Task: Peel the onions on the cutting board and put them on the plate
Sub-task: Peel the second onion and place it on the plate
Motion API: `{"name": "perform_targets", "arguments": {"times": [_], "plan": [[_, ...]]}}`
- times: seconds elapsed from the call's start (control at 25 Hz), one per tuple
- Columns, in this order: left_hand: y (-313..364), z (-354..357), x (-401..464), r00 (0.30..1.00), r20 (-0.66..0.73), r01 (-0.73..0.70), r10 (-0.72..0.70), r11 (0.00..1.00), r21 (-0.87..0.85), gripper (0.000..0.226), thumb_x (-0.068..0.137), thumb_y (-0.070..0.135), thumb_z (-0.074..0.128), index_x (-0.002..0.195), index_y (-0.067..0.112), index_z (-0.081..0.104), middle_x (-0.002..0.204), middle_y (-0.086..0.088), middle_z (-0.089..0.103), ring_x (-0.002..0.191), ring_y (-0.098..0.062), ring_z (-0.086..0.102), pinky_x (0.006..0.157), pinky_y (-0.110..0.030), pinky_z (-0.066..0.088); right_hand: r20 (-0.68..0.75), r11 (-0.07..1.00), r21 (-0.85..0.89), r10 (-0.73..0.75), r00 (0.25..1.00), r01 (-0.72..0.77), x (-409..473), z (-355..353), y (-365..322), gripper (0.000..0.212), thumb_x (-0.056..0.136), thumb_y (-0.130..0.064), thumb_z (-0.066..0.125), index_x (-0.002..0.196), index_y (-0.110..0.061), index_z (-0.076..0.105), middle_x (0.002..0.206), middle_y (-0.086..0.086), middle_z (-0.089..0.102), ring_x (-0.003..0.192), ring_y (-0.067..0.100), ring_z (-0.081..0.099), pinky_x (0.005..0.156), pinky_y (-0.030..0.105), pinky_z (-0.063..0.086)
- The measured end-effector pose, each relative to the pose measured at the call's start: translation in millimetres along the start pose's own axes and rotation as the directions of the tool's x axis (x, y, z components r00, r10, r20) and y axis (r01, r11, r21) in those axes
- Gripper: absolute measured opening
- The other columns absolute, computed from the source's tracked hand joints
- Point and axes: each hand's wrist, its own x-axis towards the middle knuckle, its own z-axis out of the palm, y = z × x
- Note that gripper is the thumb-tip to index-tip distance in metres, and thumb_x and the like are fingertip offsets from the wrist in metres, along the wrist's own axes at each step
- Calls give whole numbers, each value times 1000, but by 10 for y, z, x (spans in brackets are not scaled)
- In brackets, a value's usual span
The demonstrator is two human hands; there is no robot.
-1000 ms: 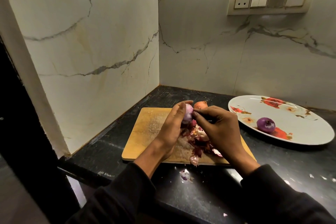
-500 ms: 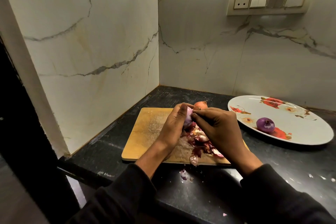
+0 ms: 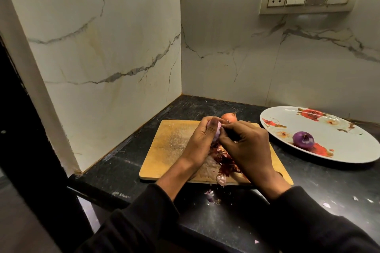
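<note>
Over middle of cutting board (image 3: 164,150), near its far edge: pale onion (image 3: 217,131) gripped in left hand (image 3: 200,141), fingers curled round it, thumb across the front. Right hand (image 3: 246,146) just beside, fingertips pinching at onion's right side; whether pinching skin or the bulb itself, can't tell. Onion mostly hidden by fingers, so long axis and which way it points not readable.

At far edge of board, behind hands: orange-brown unpeeled onion (image 3: 229,117), tip pointing up & slightly right, long axis roughly upright.

On board under hands, toward near edge: heap of dark red peel scraps (image 3: 226,162); one pale piece (image 3: 221,179) overhanging near edge. A few more bits (image 3: 209,195) on black counter (image 3: 123,172) just in front of board.

Right of board, near counter's back-right edge: white oval plate (image 3: 339,135) w/ red flower print, apart from board. On it, near its front-left rim: one purple peeled onion (image 3: 303,139), end facing camera & up.

Dark sleeves on both arms.
</note>
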Motion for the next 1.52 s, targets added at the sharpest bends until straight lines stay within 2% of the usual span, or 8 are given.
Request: {"name": "perform_targets", "arguments": {"times": [0.12, 0.32, 0.44, 0.64, 0.84, 1.04, 1.28, 1.52], "plan": [[-12, -5, 16, 1000, -8, 30, -30, 998, -60, 48, 99, 58, 43, 122, 20, 59, 122, -19, 65, 118, -34, 63, 103, -56, 50, -46, 998, 11, 55, 997, -54, -4, 8, 0, 10, 79, -10, 81, 88, -11, 76, 74, 0, 71, 63, 5, 60, 60, 6, 45], [-29, -16, 34, 999, 6, 51, -51, 995, -90, 45, 99, 58, 44, 123, 23, 60, 123, -19, 64, 118, -34, 63, 104, -58, 49, -59, 971, 149, 198, 978, -187, -7, 31, 10, 12, 82, -15, 78, 93, -19, 76, 79, -5, 73, 70, 2, 67, 64, 14, 54], [21, -2, 7, 998, 32, 54, -51, 994, -99, 45, 96, 53, 41, 125, 22, 57, 118, -14, 65, 105, -18, 67, 92, -42, 57, -5, 898, 327, 312, 950, -294, 4, 20, 3, 15, 85, -12, 76, 94, -25, 74, 81, -9, 75, 75, 3, 71, 70, 20, 58], [38, -19, 9, 998, 49, 36, -30, 991, -131, 49, 95, 50, 40, 128, 17, 55, 113, -8, 64, 90, -6, 67, 74, -22, 53, 117, 754, 486, 445, 888, -442, 29, 25, 74, 9, 89, -16, 74, 97, -18, 78, 84, -3, 77, 81, 14, 74, 78, 42, 62], [40, -21, -1, 999, 39, 16, -9, 983, -181, 49, 95, 49, 43, 131, 18, 54, 110, -8, 68, 102, -16, 68, 88, -31, 55, 170, 788, 485, 340, 925, -379, 45, -24, 0, 20, 85, -20, 76, 100, -34, 73, 93, -8, 77, 87, 8, 73, 78, 33, 61], [34, -12, -8, 999, 34, 18, -14, 993, -117, 48, 96, 50, 38, 126, 18, 56, 99, 0, 64, 87, -5, 64, 78, -24, 52, 139, 828, 416, 350, 926, -375, 37, -7, 91, 20, 89, -14, 73, 103, -28, 74, 89, -6, 77, 83, 9, 74, 77, 39, 62], [36, 3, -17, 998, 53, 37, -32, 995, -97, 41, 105, 39, 35, 131, 13, 53, 99, 0, 63, 81, 1, 64, 70, -19, 51, 4, 942, 231, 249, 968, -244, 24, 17, 29, 12, 90, -16, 72, 99, -23, 74, 81, -8, 73, 74, 4, 69, 66, 26, 58], [62, 19, -14, 999, 42, 5, 0, 993, -119, 34, 108, 30, 38, 132, 12, 53, 117, -8, 63, 89, -3, 67, 68, -17, 52, -23, 919, 277, 300, 954, -282, 47, 23, 10, 13, 90, -14, 72, 99, -23, 71, 82, -16, 68, 81, 0, 68, 69, 11, 53]]}}
